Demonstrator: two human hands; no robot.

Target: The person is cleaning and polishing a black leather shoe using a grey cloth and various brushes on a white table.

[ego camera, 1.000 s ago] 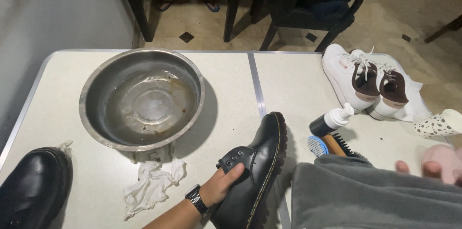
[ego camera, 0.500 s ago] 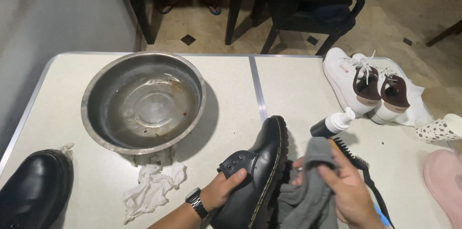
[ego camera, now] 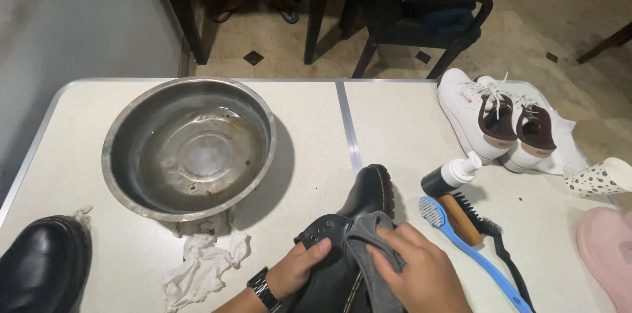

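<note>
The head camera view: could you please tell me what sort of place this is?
Probably a home or small shop set up for shoe cleaning: a folding table on a tiled floor bears a metal basin, brushes, white sneakers and a black boot that both hands wipe with a grey cloth.

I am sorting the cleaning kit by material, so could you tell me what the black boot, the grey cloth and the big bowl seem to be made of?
Black boot: probably smooth leather or a look-alike, with a soft sheen and metal eyelets. Grey cloth: soft woven or knitted fabric, matte, draping in folds under the right hand. Bowl: metal, likely stainless steel, shiny rim, dulled and stained inside.
</note>
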